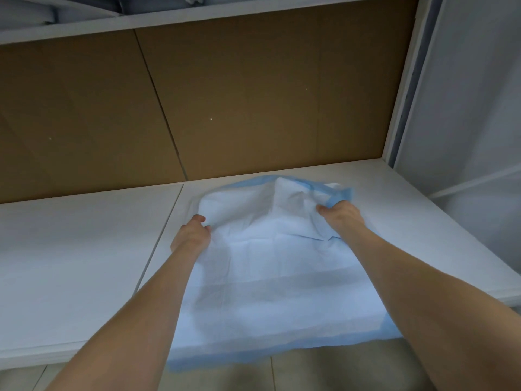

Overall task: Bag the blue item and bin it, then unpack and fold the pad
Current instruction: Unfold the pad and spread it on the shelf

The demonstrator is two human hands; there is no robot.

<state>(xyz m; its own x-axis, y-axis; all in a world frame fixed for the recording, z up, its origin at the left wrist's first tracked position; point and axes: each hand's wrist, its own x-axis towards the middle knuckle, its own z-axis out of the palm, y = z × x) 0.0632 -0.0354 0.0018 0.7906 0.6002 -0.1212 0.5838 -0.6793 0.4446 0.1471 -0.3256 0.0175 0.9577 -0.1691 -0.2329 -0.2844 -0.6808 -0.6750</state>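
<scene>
The pad (270,272) is spread unpacked on the white tabletop (84,263), its near edge hanging over the front, its far edge gripped by the left hand (191,235) and right hand (339,214), so the folding is judged under way, with no bag or bin seen.

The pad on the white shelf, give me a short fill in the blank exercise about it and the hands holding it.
1. The pad lies on a white shelf, and its near edge hangs over the shelf's ____ edge.
2. The left hand and the right hand each grip the pad at its ____ end.
3. The pad's white face has a border coloured ____.
4. The panel behind the shelf is ____ cardboard.
Missing words: front; far; blue; brown.
</scene>
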